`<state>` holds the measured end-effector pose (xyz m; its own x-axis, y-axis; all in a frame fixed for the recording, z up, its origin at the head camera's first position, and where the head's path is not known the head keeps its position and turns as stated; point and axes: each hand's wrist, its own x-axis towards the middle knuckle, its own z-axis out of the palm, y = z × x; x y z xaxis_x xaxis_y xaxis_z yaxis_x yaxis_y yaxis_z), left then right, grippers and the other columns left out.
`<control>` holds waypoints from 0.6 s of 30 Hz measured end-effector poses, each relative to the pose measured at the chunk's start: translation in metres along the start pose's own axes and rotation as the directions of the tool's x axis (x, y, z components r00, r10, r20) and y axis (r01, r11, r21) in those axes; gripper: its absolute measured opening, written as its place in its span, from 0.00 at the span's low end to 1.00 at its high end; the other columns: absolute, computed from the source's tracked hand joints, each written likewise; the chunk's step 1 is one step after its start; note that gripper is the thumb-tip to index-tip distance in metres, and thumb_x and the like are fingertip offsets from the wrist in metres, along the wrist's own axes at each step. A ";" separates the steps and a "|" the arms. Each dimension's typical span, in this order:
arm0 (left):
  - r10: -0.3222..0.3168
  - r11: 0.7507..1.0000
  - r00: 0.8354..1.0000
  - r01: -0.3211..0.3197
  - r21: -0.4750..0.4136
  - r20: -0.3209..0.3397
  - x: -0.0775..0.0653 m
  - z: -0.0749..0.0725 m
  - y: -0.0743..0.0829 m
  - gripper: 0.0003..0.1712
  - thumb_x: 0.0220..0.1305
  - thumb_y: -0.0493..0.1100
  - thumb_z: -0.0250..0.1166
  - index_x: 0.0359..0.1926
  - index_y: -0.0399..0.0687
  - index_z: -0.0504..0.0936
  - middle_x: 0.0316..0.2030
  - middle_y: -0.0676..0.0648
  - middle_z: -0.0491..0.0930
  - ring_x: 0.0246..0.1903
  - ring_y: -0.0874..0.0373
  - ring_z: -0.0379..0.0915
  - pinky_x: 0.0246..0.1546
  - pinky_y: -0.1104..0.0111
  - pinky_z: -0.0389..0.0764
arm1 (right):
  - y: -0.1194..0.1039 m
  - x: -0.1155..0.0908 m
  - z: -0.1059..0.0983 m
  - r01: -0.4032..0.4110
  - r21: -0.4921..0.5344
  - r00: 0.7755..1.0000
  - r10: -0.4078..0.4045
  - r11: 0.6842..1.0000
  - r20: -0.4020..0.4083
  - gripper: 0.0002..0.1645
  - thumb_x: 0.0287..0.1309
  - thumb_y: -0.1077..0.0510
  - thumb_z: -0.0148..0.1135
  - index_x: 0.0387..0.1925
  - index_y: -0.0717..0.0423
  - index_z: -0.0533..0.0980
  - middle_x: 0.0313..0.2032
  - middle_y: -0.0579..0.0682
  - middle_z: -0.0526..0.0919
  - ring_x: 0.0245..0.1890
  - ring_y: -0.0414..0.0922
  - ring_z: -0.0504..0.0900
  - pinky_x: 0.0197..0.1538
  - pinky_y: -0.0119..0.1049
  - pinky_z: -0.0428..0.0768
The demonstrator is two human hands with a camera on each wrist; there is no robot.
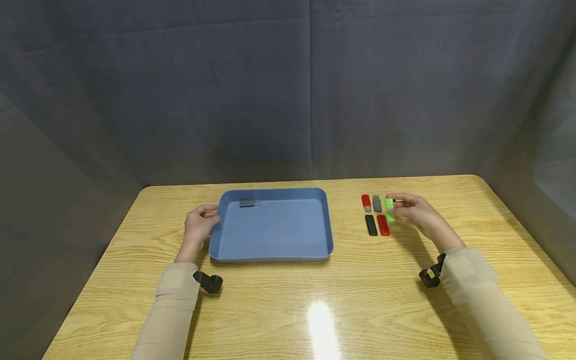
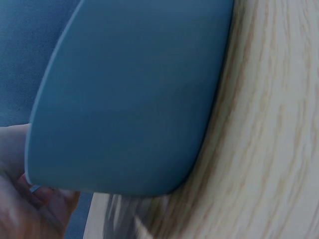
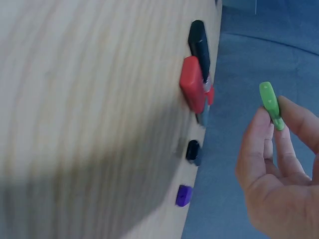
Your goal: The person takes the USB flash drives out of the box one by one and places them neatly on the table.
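Observation:
My left hand [image 1: 197,230] grips the left rim of a blue rectangular tray [image 1: 274,232]; in the left wrist view its fingers curl at the corner of the tray wall [image 2: 129,109]. Inside the tray, near the back left, lies a grey USB stick [image 1: 247,203]. On the right, my right hand [image 1: 419,214] pinches a bright green USB stick [image 1: 389,214] between thumb and fingers. The right wrist view shows this green stick [image 3: 269,102] held up off the table.
Left of the right hand lie a red USB stick [image 1: 366,202], a grey one [image 1: 377,203], a black one [image 1: 371,225] and another red one [image 1: 383,225]. A purple stick [image 3: 184,195] and a small black one [image 3: 193,150] show in the right wrist view. Dark curtain [image 1: 310,90] hangs behind.

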<state>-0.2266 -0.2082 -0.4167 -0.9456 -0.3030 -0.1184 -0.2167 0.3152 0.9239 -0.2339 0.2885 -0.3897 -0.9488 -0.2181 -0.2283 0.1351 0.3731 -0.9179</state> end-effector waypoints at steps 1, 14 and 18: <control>-0.001 1.000 1.000 0.001 0.000 -0.001 0.000 0.000 0.000 0.23 0.58 0.32 0.58 0.56 0.35 0.76 0.41 0.45 0.75 0.26 0.70 0.70 0.25 0.78 0.76 | 0.002 0.000 -0.001 -0.004 -0.010 1.000 0.004 1.000 0.000 0.39 0.63 0.59 0.57 0.71 0.65 0.53 0.51 0.51 0.66 0.41 0.28 0.73 0.50 0.28 0.79; -0.011 1.000 1.000 0.011 0.017 0.005 0.002 -0.002 -0.002 0.24 0.58 0.33 0.57 0.58 0.36 0.76 0.46 0.42 0.76 0.30 0.67 0.71 0.28 0.77 0.77 | 0.019 -0.002 -0.005 -0.051 -0.055 0.999 0.052 0.997 0.012 0.38 0.62 0.63 0.57 0.69 0.71 0.54 0.40 0.44 0.71 0.31 0.31 0.72 0.37 0.28 0.78; -0.013 0.999 1.000 0.013 0.036 -0.012 0.002 -0.003 -0.003 0.23 0.58 0.33 0.57 0.57 0.37 0.76 0.44 0.42 0.76 0.30 0.66 0.71 0.27 0.77 0.76 | 0.021 -0.001 -0.003 -0.064 -0.085 0.998 0.065 0.994 0.008 0.37 0.61 0.64 0.57 0.68 0.72 0.55 0.38 0.43 0.72 0.30 0.32 0.71 0.36 0.28 0.76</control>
<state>-0.2277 -0.2120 -0.4186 -0.9397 -0.3181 -0.1258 -0.2380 0.3437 0.9084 -0.2316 0.2993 -0.4075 -0.9357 -0.2007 -0.2901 0.1708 0.4620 -0.8703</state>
